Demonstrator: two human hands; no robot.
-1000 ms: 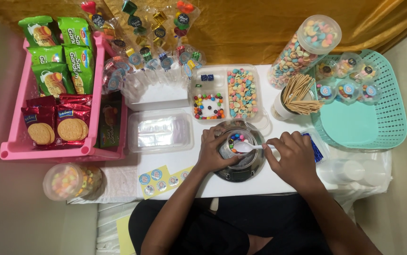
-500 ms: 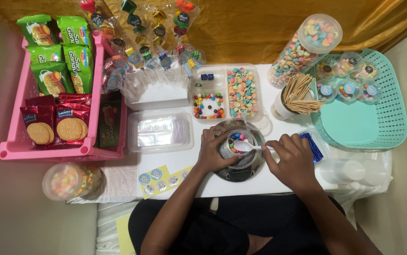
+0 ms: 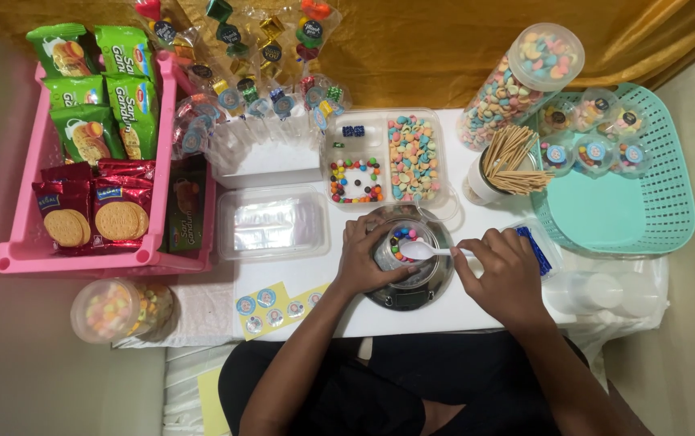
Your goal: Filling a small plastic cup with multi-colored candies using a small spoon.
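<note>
Stickers, small and round on a pale yellow backing sheet (image 3: 276,307), lie at the near edge of the white surface (image 3: 347,319), left of the person's forearms. Just beyond them the left hand (image 3: 368,258) is curled closed around the side of a small clear plastic cup (image 3: 394,249) that holds coloured candy beads; the cup stands on a round silver metal scale (image 3: 412,282), near the middle of the near half of the surface. The right hand (image 3: 505,278) is closed on the handle of a small white plastic spoon (image 3: 422,251), whose bowl rests over the mouth of the cup. Just right of this hand lies a small clear box with blue contents (image 3: 537,246). Left of the scale sits an empty clear rectangular plastic container (image 3: 273,224). Farther back, a clear divided tray (image 3: 384,161) holds round coloured candies in one compartment and pastel cereal shapes in another. To its right stands a white cup of wooden skewers (image 3: 501,165), and behind that leans a tall clear jar of pastel cereal (image 3: 517,81). At the right edge a teal plastic basket (image 3: 630,210) holds small filled lidded cups. Off the left edge, a pink plastic crate (image 3: 33,250) carries green and red biscuit packets, with a round clear lidded tub of pastel sweets (image 3: 117,308) nearer the person.
</note>
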